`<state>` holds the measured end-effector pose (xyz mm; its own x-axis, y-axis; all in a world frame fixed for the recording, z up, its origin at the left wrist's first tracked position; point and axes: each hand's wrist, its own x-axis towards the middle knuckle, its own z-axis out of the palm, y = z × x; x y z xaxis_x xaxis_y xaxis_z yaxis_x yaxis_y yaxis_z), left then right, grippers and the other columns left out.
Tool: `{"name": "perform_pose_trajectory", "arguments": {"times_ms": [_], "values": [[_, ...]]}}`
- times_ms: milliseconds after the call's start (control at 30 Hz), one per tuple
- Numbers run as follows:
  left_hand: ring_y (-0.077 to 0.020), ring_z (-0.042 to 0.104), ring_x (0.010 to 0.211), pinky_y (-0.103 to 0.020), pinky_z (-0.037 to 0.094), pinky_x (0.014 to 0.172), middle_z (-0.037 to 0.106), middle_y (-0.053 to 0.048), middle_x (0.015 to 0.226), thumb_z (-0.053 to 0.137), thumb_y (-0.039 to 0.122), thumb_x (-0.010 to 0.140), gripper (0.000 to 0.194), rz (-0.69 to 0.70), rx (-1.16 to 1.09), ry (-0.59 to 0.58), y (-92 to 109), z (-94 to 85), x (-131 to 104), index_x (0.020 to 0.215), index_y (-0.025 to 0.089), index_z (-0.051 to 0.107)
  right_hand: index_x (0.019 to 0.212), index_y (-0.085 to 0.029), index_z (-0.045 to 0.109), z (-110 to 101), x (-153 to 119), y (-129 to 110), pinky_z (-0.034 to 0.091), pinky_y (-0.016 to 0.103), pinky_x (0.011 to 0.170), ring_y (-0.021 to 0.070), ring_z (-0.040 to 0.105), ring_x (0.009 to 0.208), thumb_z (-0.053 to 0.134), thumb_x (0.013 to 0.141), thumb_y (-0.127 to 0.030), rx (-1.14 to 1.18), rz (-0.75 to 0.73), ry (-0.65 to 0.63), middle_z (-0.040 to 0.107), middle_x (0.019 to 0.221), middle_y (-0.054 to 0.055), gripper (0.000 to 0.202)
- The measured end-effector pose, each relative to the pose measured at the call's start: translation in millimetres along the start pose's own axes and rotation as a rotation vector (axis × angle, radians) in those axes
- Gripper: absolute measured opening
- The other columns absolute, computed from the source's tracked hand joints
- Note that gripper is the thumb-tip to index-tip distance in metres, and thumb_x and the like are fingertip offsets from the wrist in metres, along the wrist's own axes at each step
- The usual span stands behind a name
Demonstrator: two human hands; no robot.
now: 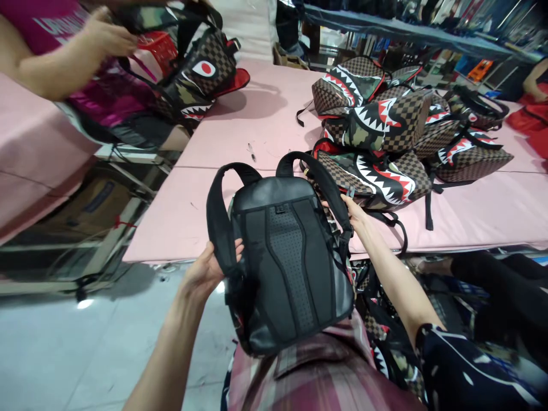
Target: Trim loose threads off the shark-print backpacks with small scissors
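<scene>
Black bag (291, 257) is standing between both hands, back panel facing the wearer, its bottom edge sitting at the plaid apron (317, 374) below them. L hand (209, 265) is curling round the L strap (220, 228) low down, fingertips showing on the inner side; R hand (353, 211) is gripping round the R strap (331, 194) higher up, w/ a small grey tool (350, 191) poking up by its fingers, poss. snips, can't tell for sure. Risk-wise: the tool's tip is sitting v. close to the strap, so a careless twist of the R wrist could be nicking webbing or a finger. Grip's on straps, not the body, so if either hand is slackening, the bag could be swinging or sliding off the lap. Just beyond the R hand, the bag pile (385, 131) is lying near the R strap; loose straps there could be snagging, and a tug might be toppling it. More bags (377, 325) are lying under the R forearm. Pink table (158, 222) is stretching ahead of both hands; far off past the L hand, a co-worker (85, 63) is handling another bag (205, 68), well apart.
</scene>
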<state>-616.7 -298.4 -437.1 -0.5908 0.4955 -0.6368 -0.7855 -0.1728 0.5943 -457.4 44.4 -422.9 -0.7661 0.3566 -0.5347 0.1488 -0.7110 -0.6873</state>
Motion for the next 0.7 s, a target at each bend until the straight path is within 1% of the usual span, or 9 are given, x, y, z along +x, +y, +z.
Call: {"name": "perform_pose_trajectory", "arguments": {"times_ms": [67,233,367,433,500,567,600,633,700], "values": [[-0.0203,0.066,0.083,-0.031,0.057,0.067,0.068,-0.015,0.098,0.028,0.032,0.093,0.046,0.016,-0.009,-0.011,-1.2,0.0,-4.8,0.131,0.009,0.042,0.090,-0.009,0.060,3.0,-5.7,1.3,0.033,0.018,0.030,0.0066,0.041,0.035,0.036,0.090,-0.036,-0.043,-0.024,0.027,0.071,0.079,0.009,0.036],[-0.0206,0.066,0.084,-0.032,0.057,0.068,0.068,-0.013,0.093,0.027,0.028,0.094,0.041,0.082,0.013,-0.004,-1.3,3.9,-18.0,0.126,0.011,0.047,0.093,-0.009,0.060,8.9,-23.6,4.8,0.030,0.016,0.031,0.0058,0.044,0.038,0.044,0.088,-0.036,-0.129,-0.113,0.094,0.071,0.076,0.009,0.032],[-0.0212,0.066,0.086,-0.032,0.056,0.070,0.067,-0.015,0.095,0.028,0.026,0.094,0.041,0.039,-0.032,0.029,4.0,7.4,-26.0,0.123,0.006,0.047,0.089,-0.010,0.065,8.8,-38.1,14.0,0.018,0.015,0.025,0.0026,0.037,0.033,0.056,0.078,-0.033,-0.198,-0.226,0.114,0.071,0.079,0.010,0.027],[-0.0216,0.065,0.088,-0.032,0.056,0.071,0.067,-0.017,0.097,0.029,0.027,0.094,0.041,0.021,-0.060,0.047,8.2,4.8,-25.0,0.122,0.004,0.047,0.086,-0.009,0.067,8.7,-43.1,22.7,0.015,0.015,0.025,0.0007,0.034,0.032,0.063,0.072,-0.029,-0.264,-0.299,0.133,0.071,0.078,0.009,0.025],[-0.0222,0.065,0.089,-0.033,0.055,0.072,0.066,-0.018,0.099,0.030,0.027,0.093,0.041,0.029,-0.078,0.059,11.9,-0.5,-22.5,0.121,0.003,0.048,0.089,-0.011,0.068,10.3,-49.0,33.1,0.024,0.014,0.027,0.0033,0.044,0.037,0.068,0.067,-0.026,-0.333,-0.308,0.145,0.071,0.079,0.008,0.027],[-0.0229,0.065,0.088,-0.035,0.055,0.073,0.066,-0.019,0.100,0.031,0.027,0.093,0.040,0.050,-0.076,0.057,14.1,-6.5,-20.1,0.120,0.003,0.049,0.095,-0.014,0.067,13.0,-56.3,43.1,0.038,0.016,0.036,0.0095,0.057,0.051,0.071,0.063,-0.023,-0.382,-0.283,0.159,0.071,0.082,0.008,0.033],[-0.0230,0.065,0.088,-0.036,0.055,0.073,0.066,-0.019,0.100,0.032,0.027,0.093,0.039,0.060,-0.069,0.051,14.6,-9.3,-18.9,0.118,0.003,0.050,0.097,-0.015,0.067,13.9,-59.8,47.3,0.043,0.018,0.041,0.0122,0.061,0.058,0.073,0.062,-0.023,-0.399,-0.271,0.165,0.071,0.085,0.008,0.037],[-0.0230,0.065,0.088,-0.037,0.054,0.074,0.066,-0.019,0.099,0.032,0.027,0.093,0.038,0.068,-0.060,0.042,14.8,-12.3,-17.3,0.117,0.003,0.051,0.099,-0.016,0.066,13.9,-62.7,50.8,0.045,0.019,0.044,0.0136,0.062,0.063,0.074,0.060,-0.022,-0.416,-0.264,0.168,0.071,0.086,0.008,0.040],[-0.0225,0.065,0.086,-0.037,0.054,0.075,0.066,-0.018,0.098,0.035,0.028,0.092,0.037,0.083,-0.032,0.022,13.9,-18.9,-13.2,0.112,0.004,0.054,0.100,-0.015,0.066,9.1,-66.7,55.7,0.043,0.019,0.041,0.0116,0.060,0.057,0.076,0.057,-0.026,-0.442,-0.276,0.181,0.070,0.086,0.007,0.045]]}}
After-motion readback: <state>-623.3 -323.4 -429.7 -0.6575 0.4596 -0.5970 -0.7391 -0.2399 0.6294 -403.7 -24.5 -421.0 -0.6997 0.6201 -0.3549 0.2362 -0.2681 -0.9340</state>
